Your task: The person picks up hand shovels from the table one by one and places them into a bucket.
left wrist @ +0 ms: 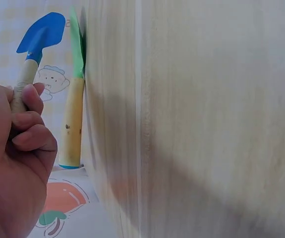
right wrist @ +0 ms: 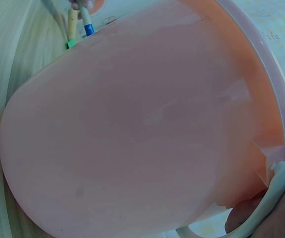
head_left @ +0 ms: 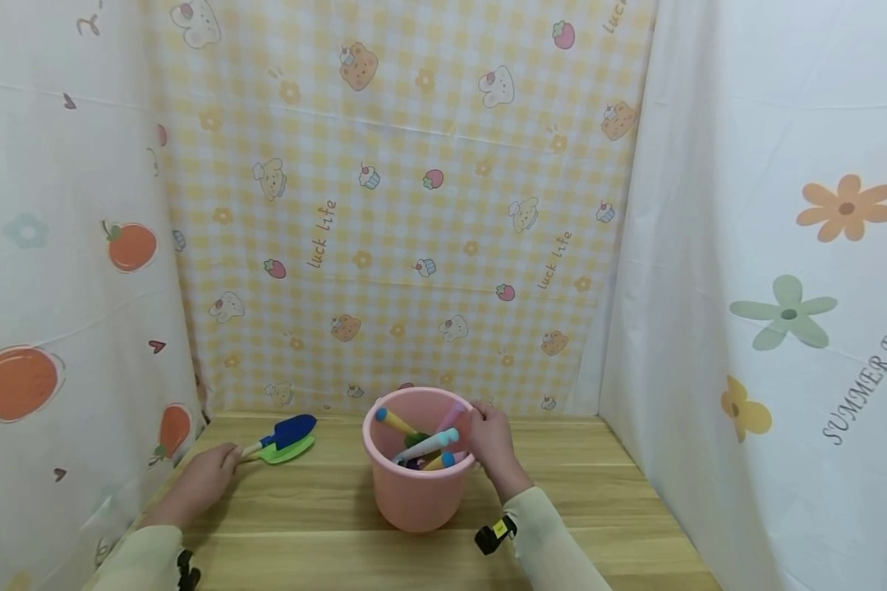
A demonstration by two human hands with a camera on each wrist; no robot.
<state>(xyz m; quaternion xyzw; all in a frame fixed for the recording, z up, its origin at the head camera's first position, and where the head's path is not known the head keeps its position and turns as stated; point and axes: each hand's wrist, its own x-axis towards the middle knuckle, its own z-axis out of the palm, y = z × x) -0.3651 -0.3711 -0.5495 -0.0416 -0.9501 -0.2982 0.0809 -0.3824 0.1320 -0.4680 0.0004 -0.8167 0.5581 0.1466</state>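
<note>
My left hand point(head_left: 204, 482) grips the wooden handle of a small blue garden trowel point(head_left: 293, 428), fingers curled round it in the left wrist view. Just under it, a green trowel point(left wrist: 73, 109) with a wooden handle lies on the table, apart from the fingers in that view. A pink bucket point(head_left: 418, 497) stands upright in the middle, holding several tools point(head_left: 429, 446) with coloured handle ends. At its right side my right hand point(head_left: 497, 443) holds the rim. In the right wrist view, the bucket's pale carrying handle point(right wrist: 277, 192) hangs by that hand, whose fingers are mostly hidden.
The wood-grain table point(head_left: 318, 509) carries the bucket and trowels. A yellow checked cloth point(head_left: 399, 222) hangs behind it, and white printed curtains point(head_left: 680, 271) close in both sides. Each wrist wears a black strap, with a small camera point(head_left: 494, 535) on the right one.
</note>
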